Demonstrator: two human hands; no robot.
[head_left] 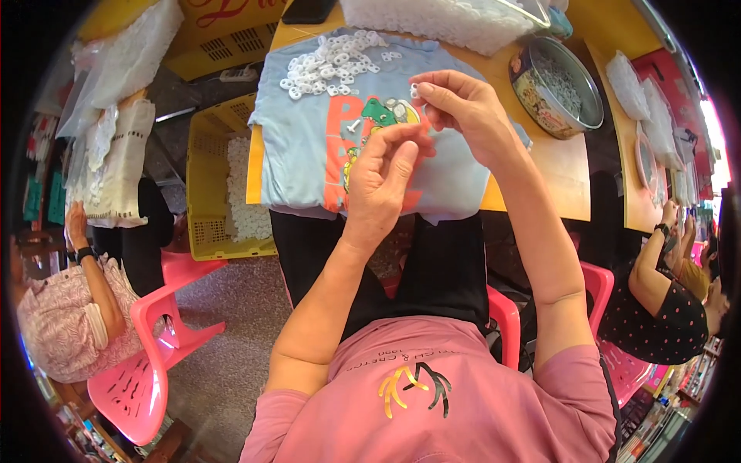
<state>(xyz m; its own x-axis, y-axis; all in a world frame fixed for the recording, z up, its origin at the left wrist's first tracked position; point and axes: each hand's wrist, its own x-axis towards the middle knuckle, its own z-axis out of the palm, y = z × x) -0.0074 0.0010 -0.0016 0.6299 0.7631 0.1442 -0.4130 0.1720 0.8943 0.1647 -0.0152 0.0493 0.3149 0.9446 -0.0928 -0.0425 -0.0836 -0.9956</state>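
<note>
Above the table, my right hand (463, 108) pinches a small white plastic piece (414, 91) between thumb and fingertips. My left hand (386, 174) is a little lower and nearer to me, its fingers curled toward the thumb; anything between them is too small to make out. Beneath both hands a light blue shirt (293, 170) with a bright print covers part of the table. A pile of small white plastic pieces (332, 62) lies at the shirt's far left. One separate white piece (353, 125) rests on the print, just left of my hands.
A round tin (538, 100) of small metal parts stands at the right, and a clear tub (534, 11) full of white pieces at the back. Left of the table is a yellow crate (208, 166). Other people sit at both sides, near pink chairs (150, 339).
</note>
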